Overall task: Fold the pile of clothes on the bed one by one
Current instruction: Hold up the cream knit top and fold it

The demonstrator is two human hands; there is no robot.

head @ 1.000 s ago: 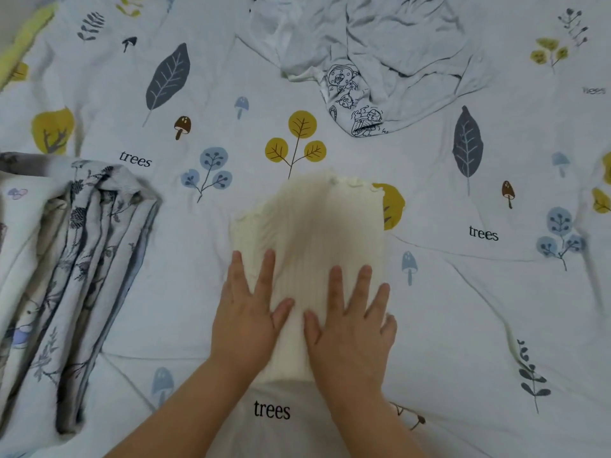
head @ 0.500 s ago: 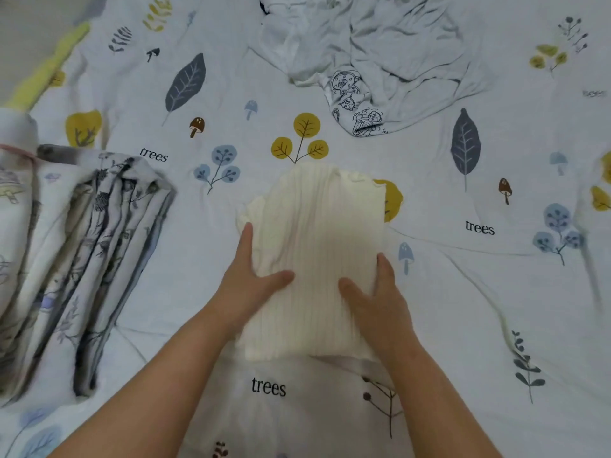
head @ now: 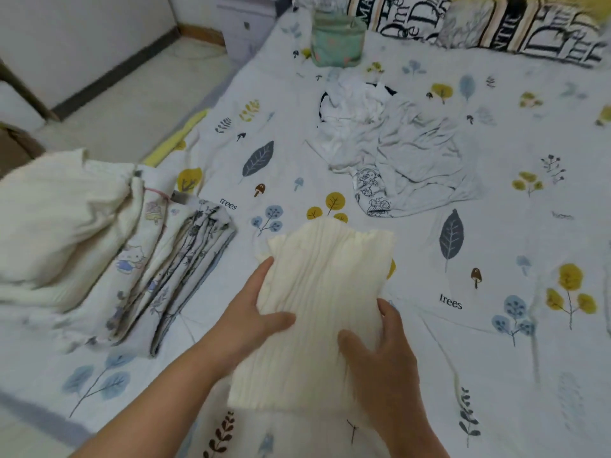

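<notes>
Both hands clamp the folded cream ribbed knit garment, left hand and right hand thumbs on top at opposite edges — looks light, soft, floppy, so side support suits it.

Folded garment lay on the bed sheet front and centre, left hand at its left edge, right hand at its right. Stack of folded clothes sat to its left; unfolded pile lay behind it, with a jar and pillows farther back.
</notes>
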